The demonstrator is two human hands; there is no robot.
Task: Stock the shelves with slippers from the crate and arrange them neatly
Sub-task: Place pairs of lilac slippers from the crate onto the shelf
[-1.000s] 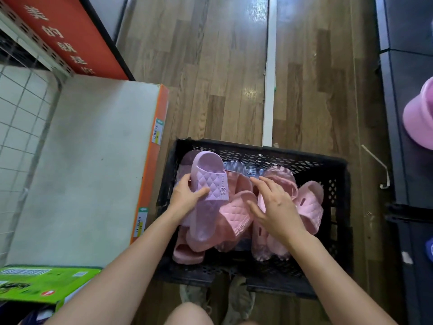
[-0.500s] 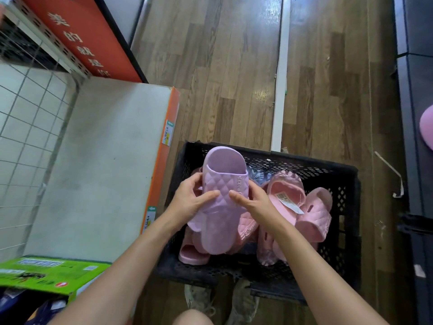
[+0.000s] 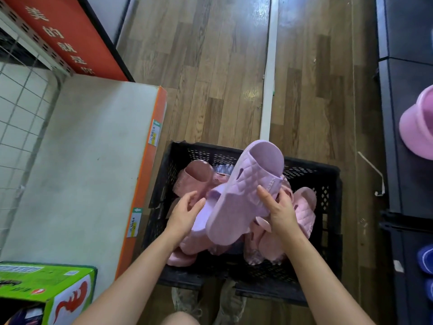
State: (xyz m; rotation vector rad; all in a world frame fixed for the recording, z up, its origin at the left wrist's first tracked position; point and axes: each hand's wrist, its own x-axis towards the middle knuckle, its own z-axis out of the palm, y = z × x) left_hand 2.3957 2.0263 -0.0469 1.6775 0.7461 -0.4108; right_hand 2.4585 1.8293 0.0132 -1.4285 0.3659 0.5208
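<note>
A black plastic crate (image 3: 309, 166) stands on the wooden floor in front of my feet and holds several pink quilted slippers (image 3: 196, 174). My right hand (image 3: 278, 212) grips a lilac quilted slipper (image 3: 243, 195) by its strap, above the crate, with the toe tilted up to the right. A second lilac slipper (image 3: 199, 224) lies just under it. My left hand (image 3: 182, 214) sits against that lower slipper's edge with relaxed, spread fingers. I cannot tell whether it holds it.
A pale shelf board (image 3: 82, 172) with an orange front edge and price tags lies left of the crate. A green box (image 3: 46, 285) sits at its near end. Black shelving (image 3: 407, 184) on the right carries a pink slipper (image 3: 419, 127) and blue slippers (image 3: 426, 259).
The lilac slipper passed from my left hand to my right hand, rose and swung its toe to the right. My left hand has let go of it.
</note>
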